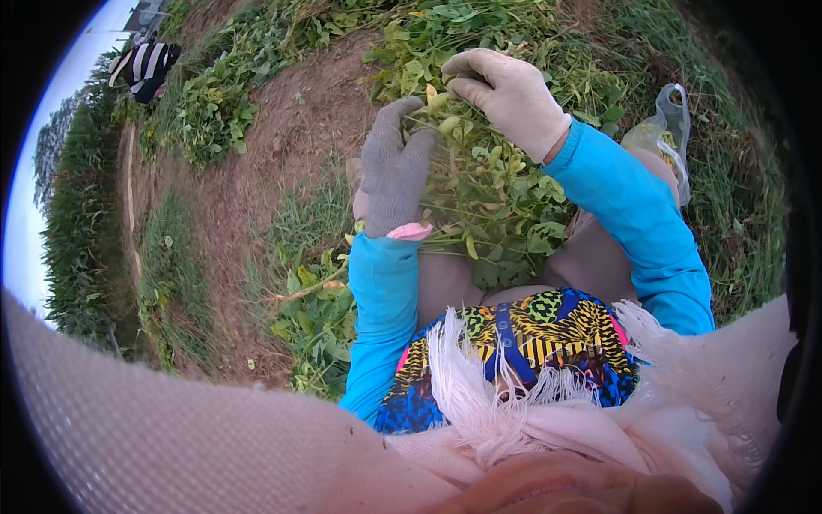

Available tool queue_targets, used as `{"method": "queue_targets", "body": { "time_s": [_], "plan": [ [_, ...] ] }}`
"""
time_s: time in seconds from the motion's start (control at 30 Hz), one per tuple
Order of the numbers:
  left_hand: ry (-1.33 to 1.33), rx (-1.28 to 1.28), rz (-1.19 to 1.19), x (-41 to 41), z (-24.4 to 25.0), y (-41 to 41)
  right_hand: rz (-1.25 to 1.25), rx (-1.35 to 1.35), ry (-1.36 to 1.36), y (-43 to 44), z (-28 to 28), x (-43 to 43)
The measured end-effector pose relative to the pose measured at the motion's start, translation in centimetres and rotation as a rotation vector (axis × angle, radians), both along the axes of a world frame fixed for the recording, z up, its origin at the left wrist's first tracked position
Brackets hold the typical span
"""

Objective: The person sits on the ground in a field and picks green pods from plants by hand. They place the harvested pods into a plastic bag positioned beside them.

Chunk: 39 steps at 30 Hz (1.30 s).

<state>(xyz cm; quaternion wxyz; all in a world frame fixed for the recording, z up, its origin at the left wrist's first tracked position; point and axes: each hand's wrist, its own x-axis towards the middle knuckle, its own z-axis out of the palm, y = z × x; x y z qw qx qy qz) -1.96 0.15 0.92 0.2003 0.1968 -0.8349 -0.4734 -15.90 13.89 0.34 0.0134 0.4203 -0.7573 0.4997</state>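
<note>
My left hand [395, 164], in a grey knitted glove, curls its fingers and thumb around a bean plant's thin stems beside the pods. My right hand [507, 96], in an off-white glove, is bent just above them, its thumb close to a plump green bean pod [438, 103]. Whether its fingertips pinch something is hard to make out. A second pale pod [449, 124] hangs between the hands, with a yellowish pod or leaf [431, 92] at the top. More leafy bean stems [507, 186] with pods lie across and between my legs.
Beyond my right knee stands a clear plastic bag [671, 128] with greenish contents. Bare soil [308, 96] runs along the left, bordered by bean plants [218, 103] and grass. A person in striped clothing [148, 67] bends far off at upper left, near tall crops [80, 231].
</note>
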Motion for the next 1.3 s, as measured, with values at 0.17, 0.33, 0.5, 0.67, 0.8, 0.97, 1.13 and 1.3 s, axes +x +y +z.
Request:
{"method": "queue_targets", "body": {
  "time_s": [0.17,0.33,0.5,0.67,0.8,0.97,1.13,1.3],
  "plan": [
    [0.037,-0.127,-0.017,0.2,-0.2,-0.4,0.140,0.212,0.299,1.1,1.1,0.6],
    [0.014,0.044,-0.032,-0.1,-0.7,-0.9,0.168,0.289,0.505,0.8,-0.1,0.7],
    [-0.071,0.082,-0.073,-0.1,-0.2,-1.7,0.118,0.246,0.713,0.5,-0.1,1.0],
    [0.053,-0.284,0.014,-0.1,-1.3,-1.2,0.108,0.172,0.711,0.7,0.1,1.5],
    [0.245,-0.519,0.015,0.2,-1.0,-0.9,0.075,0.259,0.634,0.5,0.5,2.4],
    [0.266,-0.577,-0.015,0.9,-0.9,-0.4,0.090,0.333,0.357,0.2,-0.1,1.8],
    [0.154,-0.640,0.078,1.1,-0.5,0.3,0.069,0.247,0.429,0.1,-0.6,1.2],
    [0.229,-0.758,0.057,1.8,0.3,0.3,0.085,0.182,0.580,-0.1,0.4,2.1]
  ]
}}
